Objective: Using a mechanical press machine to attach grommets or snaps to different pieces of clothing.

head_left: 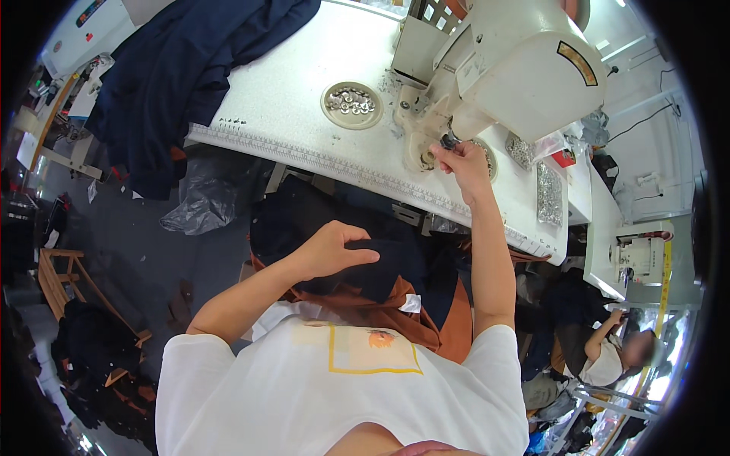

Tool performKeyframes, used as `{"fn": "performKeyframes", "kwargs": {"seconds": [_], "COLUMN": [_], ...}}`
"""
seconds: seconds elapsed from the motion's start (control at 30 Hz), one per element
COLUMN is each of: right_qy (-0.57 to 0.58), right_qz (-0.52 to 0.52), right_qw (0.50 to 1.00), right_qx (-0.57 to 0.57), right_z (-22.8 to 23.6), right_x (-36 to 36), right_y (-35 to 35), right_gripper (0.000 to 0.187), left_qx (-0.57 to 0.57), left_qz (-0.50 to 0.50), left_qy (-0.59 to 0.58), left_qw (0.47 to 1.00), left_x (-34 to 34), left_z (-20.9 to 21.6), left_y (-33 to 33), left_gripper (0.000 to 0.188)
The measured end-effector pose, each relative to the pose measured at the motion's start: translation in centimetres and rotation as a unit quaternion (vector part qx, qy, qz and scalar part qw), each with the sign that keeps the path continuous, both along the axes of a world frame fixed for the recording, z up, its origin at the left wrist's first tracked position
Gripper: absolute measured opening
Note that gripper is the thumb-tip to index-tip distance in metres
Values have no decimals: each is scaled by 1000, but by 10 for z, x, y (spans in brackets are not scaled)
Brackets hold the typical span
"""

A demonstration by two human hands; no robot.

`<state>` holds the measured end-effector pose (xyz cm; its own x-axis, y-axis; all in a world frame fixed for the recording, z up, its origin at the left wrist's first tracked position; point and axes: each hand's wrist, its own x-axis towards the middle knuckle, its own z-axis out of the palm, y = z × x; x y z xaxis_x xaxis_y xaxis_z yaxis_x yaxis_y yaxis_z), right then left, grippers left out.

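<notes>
View: head, looking down over the lap and the white surface (274, 87).
Right grip: the right grip (456, 154) is at the press (525, 76), thumb and fingertips drawn together beside its dark tip (449, 141); whether they pinch a small part is too fine to tell.
Left grip: the left grip (334, 251) is at the dark cloth (391, 266) on the lap, thumb stretched out to the right and apart from the fingers; whether the fingers clasp the fabric I cannot tell.
Cloth: below the surface's near edge, by the left grip and well apart from the right one; brown fabric (454, 323) and a white tag (411, 304) show on its near side.
Snaps: shiny metal snaps (351, 100) sit in a round dish (327, 114), left of the right grip and apart from it.
Second dish: another dish (493, 166) is just right of the right grip, partly hidden behind the hand.
In the way: the press's bulky head overhangs the space beyond the right grip.
Right side: a clear bag of metal parts (549, 194) lies near the surface's right end, a red box (563, 157) beyond it.
Edge: a ruler strip (319, 161) follows the near edge.
Left side: navy fabric (179, 76) is heaped over the surface's left end, hanging down; a plastic bag (201, 201) is below.
Far right: a co-worker (604, 361) near a sewing machine (639, 254).
</notes>
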<state>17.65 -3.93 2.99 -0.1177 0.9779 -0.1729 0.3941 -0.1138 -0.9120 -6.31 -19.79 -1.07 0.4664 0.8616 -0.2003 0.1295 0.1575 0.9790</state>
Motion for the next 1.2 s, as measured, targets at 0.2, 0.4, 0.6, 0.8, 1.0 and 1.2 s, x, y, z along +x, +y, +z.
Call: {"fn": "performKeyframes", "kwargs": {"seconds": [0.2, 0.4, 0.6, 0.8, 1.0, 1.2], "right_qy": [52, 15, -103, -286, -350, -299], "right_qz": [-20, 6, 84, 85, 90, 66], "right_qw": [998, 999, 975, 909, 895, 905], "right_qx": [7, -49, 176, 292, 262, 296], "right_z": [-2, 7, -25, -54, -57, -58], "right_x": [-5, -26, -97, -131, -143, -134], "right_y": [-6, -36, 1, 63, 71, 57], "right_gripper": [25, 17, 17, 15, 13, 13], "left_qx": [2, 8, -43, -58, -70, -50], "left_qz": [-12, 8, 13, 33, 43, 40], "left_qy": [17, -31, -26, -35, -49, -27], "left_qw": [1000, 999, 999, 997, 995, 998], "left_x": [-2, -5, -17, -26, -32, -27], "left_z": [7, 0, -2, -5, -11, -9], "left_y": [2, 0, 1, -2, -2, 0], "left_gripper": [21, 20, 18, 18, 17, 17]}}
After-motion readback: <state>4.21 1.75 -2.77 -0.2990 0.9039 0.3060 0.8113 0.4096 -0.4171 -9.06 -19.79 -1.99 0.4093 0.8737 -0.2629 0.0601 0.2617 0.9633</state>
